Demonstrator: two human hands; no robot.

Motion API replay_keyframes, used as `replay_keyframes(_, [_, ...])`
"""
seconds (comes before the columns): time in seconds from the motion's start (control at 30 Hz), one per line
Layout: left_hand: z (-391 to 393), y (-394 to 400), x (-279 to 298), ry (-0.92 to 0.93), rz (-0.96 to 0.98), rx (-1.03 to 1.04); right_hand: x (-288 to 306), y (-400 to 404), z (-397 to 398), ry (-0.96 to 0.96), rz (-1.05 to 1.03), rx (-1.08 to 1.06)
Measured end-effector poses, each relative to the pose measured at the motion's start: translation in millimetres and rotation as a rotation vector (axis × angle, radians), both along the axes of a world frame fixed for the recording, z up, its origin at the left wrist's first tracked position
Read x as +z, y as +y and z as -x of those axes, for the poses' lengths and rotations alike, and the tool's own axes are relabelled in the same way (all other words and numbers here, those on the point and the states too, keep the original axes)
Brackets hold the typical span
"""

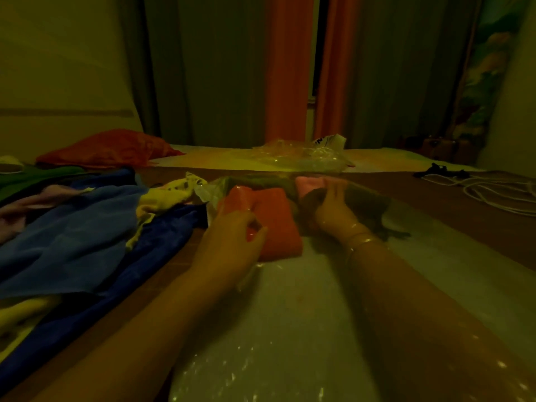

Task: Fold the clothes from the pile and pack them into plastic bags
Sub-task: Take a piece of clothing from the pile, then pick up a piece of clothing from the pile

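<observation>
Near the bed's middle, a clear plastic bag lay flat, holding a folded red garment and a dark one. Her right hand, inside the bag, curled around the dark garment; the left hand pinched the red garment. Along the left edge lay the unfolded pile.

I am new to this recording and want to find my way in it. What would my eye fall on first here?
First the two hands in the middle: the left hand grips a folded orange-red cloth, and the right hand reaches inside a clear plastic bag toward darker folded clothes. To the left lies an unfolded pile led by blue cloth. Behind, a second crumpled plastic bag lies before orange curtains.
</observation>
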State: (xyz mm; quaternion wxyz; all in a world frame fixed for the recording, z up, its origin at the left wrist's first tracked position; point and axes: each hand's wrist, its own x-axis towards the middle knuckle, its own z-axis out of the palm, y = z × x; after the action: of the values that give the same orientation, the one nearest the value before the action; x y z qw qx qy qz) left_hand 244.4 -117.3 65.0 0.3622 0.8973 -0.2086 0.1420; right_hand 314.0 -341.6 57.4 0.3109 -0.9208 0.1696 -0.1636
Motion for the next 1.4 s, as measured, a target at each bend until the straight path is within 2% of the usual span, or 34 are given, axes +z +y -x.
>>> replay_keyframes(0.17, [38.6,8.5,13.3,0.028,0.08,0.015,-6.9,9.4,65.6,0.047,0.129,0.084])
replay_keyframes(0.33, [127.4,24.3,20.7,0.02,0.146,0.043,-9.3,37.1,186.8,0.091,0.095,0.117])
replay_keyframes(0.47, [203.0,40.1,3.7,0.044,0.179,0.033,-23.8,61.8,303.4,0.11,0.037,0.249])
replay_keyframes(0.53, [235.0,48.8,-5.3,0.044,0.182,0.036,-25.0,74.6,350.7,0.152,0.155,0.262])
replay_keyframes(0.63, [268.6,63.4,-12.3,0.041,0.221,0.036,-20.2,93.9,400.3,0.03,0.303,0.311])
replay_keyframes(0.73, [286.3,80.8,-18.3,0.052,0.27,0.028,-11.9,109.1,436.2,0.009,0.419,0.361])
replay_keyframes(0.9, [284.6,122.8,-34.6,0.079,0.246,0.124,8.7,153.7,446.8,-0.228,0.633,0.46])
replay_keyframes(1.0, [278.0,149.9,-31.2,0.096,0.207,0.175,11.6,189.5,427.5,-0.379,0.651,0.511])
replay_keyframes(1.17, [267.5,202.9,-31.1,0.044,0.187,0.343,-2.1,258.3,377.9,-0.514,0.57,0.508])
replay_keyframes(1.4, [253.4,270.2,-37.5,0.075,0.337,0.502,-23.6,327.9,299.2,-0.413,0.301,0.552])
